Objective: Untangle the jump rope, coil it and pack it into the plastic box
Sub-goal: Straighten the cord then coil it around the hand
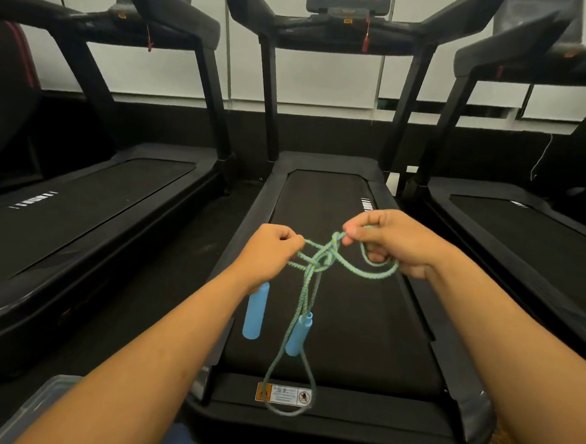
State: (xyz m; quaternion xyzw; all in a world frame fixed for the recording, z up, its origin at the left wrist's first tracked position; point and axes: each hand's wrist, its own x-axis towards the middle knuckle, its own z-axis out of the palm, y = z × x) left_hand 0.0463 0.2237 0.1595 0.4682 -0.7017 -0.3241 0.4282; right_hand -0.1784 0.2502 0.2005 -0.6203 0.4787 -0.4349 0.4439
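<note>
I'm looking down over the middle treadmill and we're sitting right at the start of this one; the jump rope is hanging in the air between the two hands, knotted at its middle, so nothing is untangled yet. The left hand is pinching a strand just beside the knot, fingers curled tight on it; the right hand is gripping the rope on the other side, thumb and fingers clamped on the strand with a loop draped round them. Both blue handles are dangling below, and a long loop is drooping towards the treadmill's rear edge. The plastic box is waiting at bottom left, partly hidden by the forearm; I'm judging untangling, coiling and packing all still to come.
</note>
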